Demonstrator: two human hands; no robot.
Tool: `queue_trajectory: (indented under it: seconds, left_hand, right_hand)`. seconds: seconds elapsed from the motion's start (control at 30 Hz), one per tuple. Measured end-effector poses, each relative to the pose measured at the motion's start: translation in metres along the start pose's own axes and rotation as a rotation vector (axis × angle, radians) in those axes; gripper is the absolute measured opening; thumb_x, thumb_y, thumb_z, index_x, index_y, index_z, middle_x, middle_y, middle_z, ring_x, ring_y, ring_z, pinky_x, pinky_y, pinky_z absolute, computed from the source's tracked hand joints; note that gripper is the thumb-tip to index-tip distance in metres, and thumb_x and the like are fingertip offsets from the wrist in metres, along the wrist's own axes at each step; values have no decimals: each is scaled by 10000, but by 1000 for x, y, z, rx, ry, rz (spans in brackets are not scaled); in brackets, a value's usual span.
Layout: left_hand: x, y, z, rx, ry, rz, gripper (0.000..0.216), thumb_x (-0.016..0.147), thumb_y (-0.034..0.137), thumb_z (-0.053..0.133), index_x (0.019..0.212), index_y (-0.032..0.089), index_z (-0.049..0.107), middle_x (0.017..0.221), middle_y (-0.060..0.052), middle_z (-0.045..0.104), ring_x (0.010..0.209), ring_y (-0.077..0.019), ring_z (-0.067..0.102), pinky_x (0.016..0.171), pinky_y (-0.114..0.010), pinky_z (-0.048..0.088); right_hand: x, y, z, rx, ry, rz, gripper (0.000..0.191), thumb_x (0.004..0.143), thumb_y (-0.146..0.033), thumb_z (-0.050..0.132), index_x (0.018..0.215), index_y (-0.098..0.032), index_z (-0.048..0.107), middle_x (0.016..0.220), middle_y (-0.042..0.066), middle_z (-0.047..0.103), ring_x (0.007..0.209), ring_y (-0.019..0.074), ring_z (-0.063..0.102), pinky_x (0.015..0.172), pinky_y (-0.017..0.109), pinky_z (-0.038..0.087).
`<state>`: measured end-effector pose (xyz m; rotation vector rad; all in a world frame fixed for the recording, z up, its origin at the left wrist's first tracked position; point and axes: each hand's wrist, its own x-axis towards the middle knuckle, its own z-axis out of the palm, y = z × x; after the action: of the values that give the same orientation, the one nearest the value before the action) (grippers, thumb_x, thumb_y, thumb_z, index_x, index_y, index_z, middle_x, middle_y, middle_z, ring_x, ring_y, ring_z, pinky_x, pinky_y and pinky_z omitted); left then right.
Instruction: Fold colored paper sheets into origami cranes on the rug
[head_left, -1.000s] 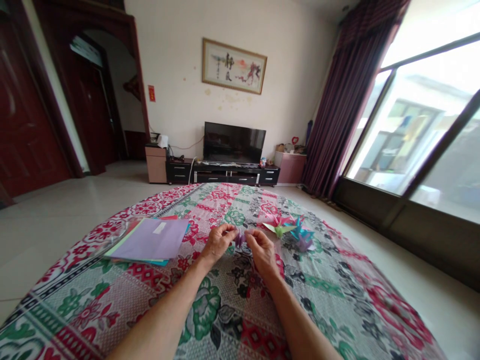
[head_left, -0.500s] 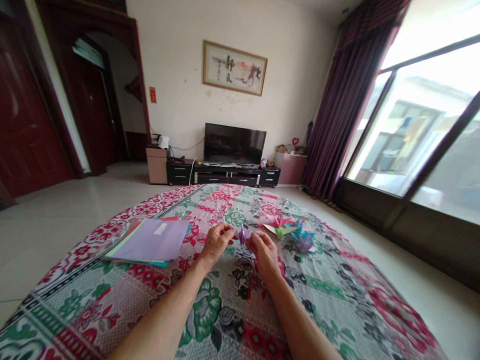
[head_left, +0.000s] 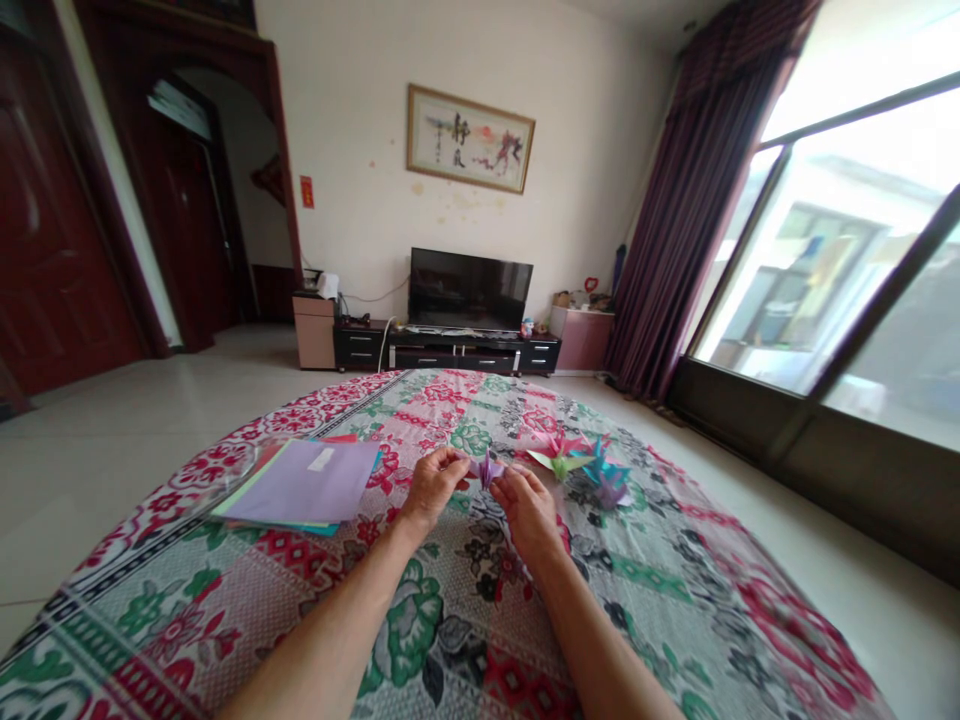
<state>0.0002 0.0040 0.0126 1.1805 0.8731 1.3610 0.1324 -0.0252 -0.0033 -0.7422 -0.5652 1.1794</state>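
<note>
Two sides of the purple folded paper [head_left: 487,470] are pinched, one in your left grip [head_left: 435,484], one in your right grip [head_left: 529,505]. Its middle stands upright between them.

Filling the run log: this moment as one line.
left hand: holding purple folded paper; right hand: holding its other side; at left: paper sheets; at right: colored folded shapes

Purple folded paper [head_left: 487,470] — pointed middle upright, between hands [head_left: 435,485] [head_left: 528,505].
</note>
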Motion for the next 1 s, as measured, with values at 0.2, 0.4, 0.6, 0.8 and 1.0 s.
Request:
queue_trajectory:
  seconds: [0.2,0.4,0.6,0.8,1.0]
  left_hand:
    - [2,-5,-2,31,9,27,158,608,270,644,702,145,617,629,17,601,546,-90,545,528,-207,481]
    - [0,-3,-3,60,-14,70,105,600,235,625,658,157,585,790,-12,649,626,-110,568,546,-212,478]
    - [-1,-1,-2,133,-78,128,52,611,206,594,629,166,567,759,-5,651,576,-96,541,524,-199,436]
    - [-1,-2,-2,170,-55,111,101,632,263,610,656,167,588,640,18,601,543,-99,533,525,-205,444]
    - [1,-2,-2,75,-9,61,196,614,281,647,763,162,602,654,24,568,556,-90,529,503,-184,451]
  right_hand:
    - [-4,-2,3,-76,-27,-51,270,540,-271,763,710,-186,571,821,-3,671,603,79,575,598,214,502]
    - [0,2,-1,-211,-52,-168,213,563,-229,701,742,-183,596,661,-52,595,540,65,504,564,202,438]
    - [2,4,-6,-327,-75,-147,198,588,-305,708,690,-159,619,659,-35,583,588,86,521,609,223,438]
    - [-3,-3,4,-180,-32,-53,296,473,-253,780,656,-177,559,601,-66,551,536,75,520,570,221,459]
    - [-3,-5,5,-50,-28,12,326,443,-187,793,688,-183,579,634,-54,581,562,82,555,565,212,489]
